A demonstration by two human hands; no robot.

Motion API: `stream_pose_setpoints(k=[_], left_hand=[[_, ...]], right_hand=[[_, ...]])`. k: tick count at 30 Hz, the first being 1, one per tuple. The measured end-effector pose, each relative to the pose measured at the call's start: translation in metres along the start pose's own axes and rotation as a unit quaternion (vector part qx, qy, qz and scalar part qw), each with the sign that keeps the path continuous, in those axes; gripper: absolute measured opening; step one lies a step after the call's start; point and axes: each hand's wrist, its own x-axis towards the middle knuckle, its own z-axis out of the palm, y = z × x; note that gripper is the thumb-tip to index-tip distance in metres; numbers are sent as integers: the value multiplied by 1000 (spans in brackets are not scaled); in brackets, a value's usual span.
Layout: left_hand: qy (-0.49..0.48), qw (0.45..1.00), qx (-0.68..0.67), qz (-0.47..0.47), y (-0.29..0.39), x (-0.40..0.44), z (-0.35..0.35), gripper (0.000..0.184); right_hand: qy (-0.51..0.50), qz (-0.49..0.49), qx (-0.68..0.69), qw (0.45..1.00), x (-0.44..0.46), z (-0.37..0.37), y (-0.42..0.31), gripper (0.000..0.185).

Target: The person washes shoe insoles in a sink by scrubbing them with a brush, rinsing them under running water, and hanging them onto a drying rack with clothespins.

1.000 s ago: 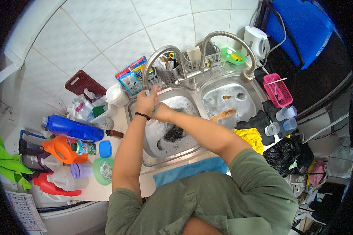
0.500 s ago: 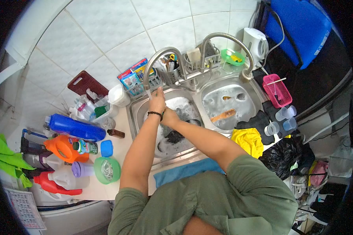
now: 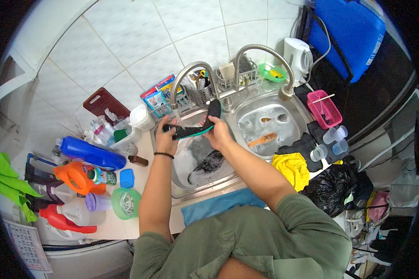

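Both hands hold a black, bent insole [image 3: 191, 131] with a green edge, over the left sink basin [image 3: 176, 182]. My left hand [image 3: 165, 139] grips its left end, thumb on top. At its right side, my right hand [image 3: 219, 134] grips it near the bend, where one part rises toward the faucet base. Water from the left curved faucet [image 3: 191, 66] runs down onto the insole. Below, another black sole-shaped piece [image 3: 212, 162] lies in the suds of the left basin.
The right basin [image 3: 300, 118] holds soapy water and a wooden brush [image 3: 263, 139]. To the left stand a blue bottle [image 3: 93, 152], an orange jug [image 3: 74, 174] and a green bowl [image 3: 125, 211]. A yellow cloth [image 3: 291, 171] and a pink basket [image 3: 325, 111] lie right.
My hands were together under the left faucet. Now they are apart, and the insole is held up between them above the basin.
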Motion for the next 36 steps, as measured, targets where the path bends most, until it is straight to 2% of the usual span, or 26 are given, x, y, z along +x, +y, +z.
stream_pose_setpoints(k=[2,3,4,5,8,9,10,11,12,13,16,17,20,21,24,25,27,28,29,30,32,33,36], left_hand=[[132,988,51,-60,-14,-14,-21,55],[144,962,218,-85,-32,-9,-48,63],[94,897,429,-53,-62,7,-88,73],[61,918,392,-18,-55,-7,-79,74],[-9,971,223,82,-32,-26,-34,76],[-29,981,155,113,-27,-26,-20,78],[-93,989,31,110,-24,-23,-3,82],[-90,993,-15,79,-19,-23,10,80],[-88,993,-62,48,-16,-23,17,79],[-70,994,-83,20,-26,-10,15,70],[-114,973,-194,-58,-31,-11,32,72],[-140,963,-220,-75,-26,-20,50,72],[-168,950,-242,-102,-16,-22,78,73],[-161,953,-234,-107,-20,-11,74,74],[-129,956,-213,-155,-35,15,45,62],[24,989,-110,-94,-42,21,56,53],[93,993,79,2,-50,30,52,51],[125,976,173,50,-60,36,45,50],[149,963,212,80,-71,41,38,48],[175,946,250,109,-81,45,32,47],[174,981,86,-2,-40,10,50,45],[141,986,81,32,-39,4,46,39],[-33,994,-104,-31,-42,4,26,35]], right_hand=[[-48,40,27,998,-4,21,-3,22],[-69,70,42,994,-9,32,-5,20],[-90,99,56,989,-11,40,-5,18],[-113,130,9,985,-10,42,-2,27],[-81,71,-154,982,-16,62,22,45],[-142,39,-178,973,-10,59,36,63],[-225,-10,-166,960,-19,64,45,67],[-190,-76,-286,936,-22,67,58,70],[-151,-141,-400,893,-21,66,74,74],[-120,-220,-560,789,-22,71,83,82],[-120,-252,-666,692,-12,69,43,82],[-113,-304,-644,693,5,70,34,78],[-30,-249,-662,706,13,87,14,74],[18,-315,-673,669,21,81,26,66],[-39,-272,-574,771,9,69,28,62],[-57,-256,-538,801,5,63,26,60],[-90,-220,-463,854,-3,51,22,57],[-106,-201,-423,877,-4,46,21,56],[-17,-269,-455,849,4,42,31,43],[1,-261,-490,832,-1,44,27,41],[34,-242,-558,793,-13,55,12,36],[17,-267,-542,797,-7,53,13,35],[-46,-213,-588,779,9,49,13,37]])
